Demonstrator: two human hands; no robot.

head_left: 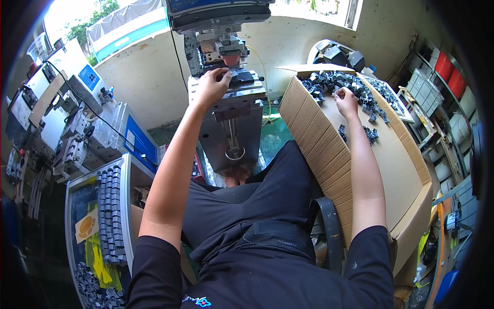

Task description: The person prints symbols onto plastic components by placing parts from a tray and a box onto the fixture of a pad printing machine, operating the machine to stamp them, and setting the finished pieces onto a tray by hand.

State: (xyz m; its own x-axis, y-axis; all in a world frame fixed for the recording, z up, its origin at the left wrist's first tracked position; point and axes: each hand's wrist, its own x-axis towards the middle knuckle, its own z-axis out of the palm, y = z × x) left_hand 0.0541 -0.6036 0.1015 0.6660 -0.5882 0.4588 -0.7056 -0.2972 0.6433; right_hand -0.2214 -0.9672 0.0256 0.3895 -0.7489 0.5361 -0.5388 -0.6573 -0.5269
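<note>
My left hand (212,86) reaches to the worktable of a grey machine (221,98), its fingers curled together beside the dark fixture (242,78). Whatever those fingers hold is too small to make out. Just above hangs the machine's reddish rounded pad (231,59). Over the open cardboard box (393,170), my right hand (347,102) has its fingertips pinched at the edge of a pile of small dark plastic parts (329,80). A small piece seems to show at those fingertips, but its kind is unclear.
On the left, a framed tray (72,226) bears rows of dark parts (110,211) and a loose heap (95,283). Behind it stands a second machine (110,123) with a blue panel. A black chair armrest (329,226) is beside the box. Shelving (437,98) lines the right.
</note>
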